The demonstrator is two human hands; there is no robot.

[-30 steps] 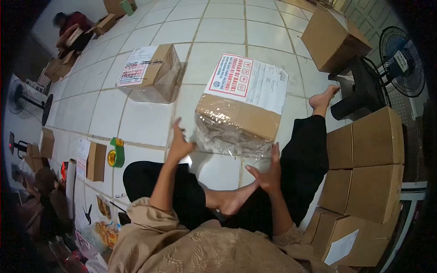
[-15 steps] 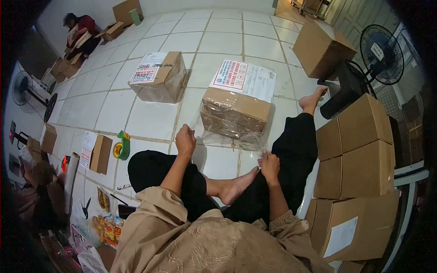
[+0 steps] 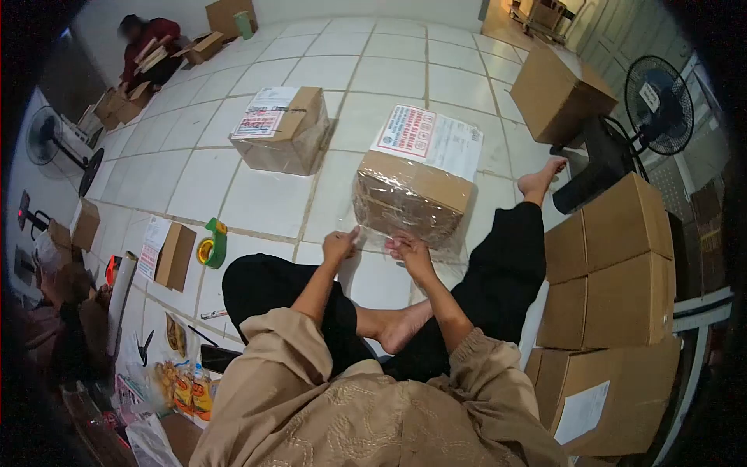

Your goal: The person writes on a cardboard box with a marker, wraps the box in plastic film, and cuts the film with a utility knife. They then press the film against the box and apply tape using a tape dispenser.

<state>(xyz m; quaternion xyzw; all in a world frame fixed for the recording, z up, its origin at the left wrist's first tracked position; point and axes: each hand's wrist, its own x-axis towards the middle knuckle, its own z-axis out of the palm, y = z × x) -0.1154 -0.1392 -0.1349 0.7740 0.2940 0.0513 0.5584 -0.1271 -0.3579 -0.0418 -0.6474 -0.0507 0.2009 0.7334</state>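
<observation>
A carton [image 3: 412,183] covered in clear plastic wrap [image 3: 373,226] stands on the floor before me, with a red-and-white printed label [image 3: 406,131] and a white sheet on top. At its near left bottom corner, my left hand [image 3: 340,246] is closed on the loose edge of the wrap. My right hand [image 3: 410,254] has its fingers bent together on the wrap at the carton's near side. How much film each hand grips is hard to see. Farther left sits a smaller wrapped carton [image 3: 284,144] with a similar label.
A green tape dispenser [image 3: 212,245] and a small labelled box [image 3: 175,261] lie left of my knee. Stacked cartons [image 3: 615,265] line my right side, near a black fan [image 3: 657,101]. Snack packets [image 3: 191,389] lie at lower left. Another person [image 3: 148,54] sits at the far left.
My right hand has moved left and forward to the carton's near side; my left hand has shifted slightly right. The hands are closer together. The view has shifted a little.
</observation>
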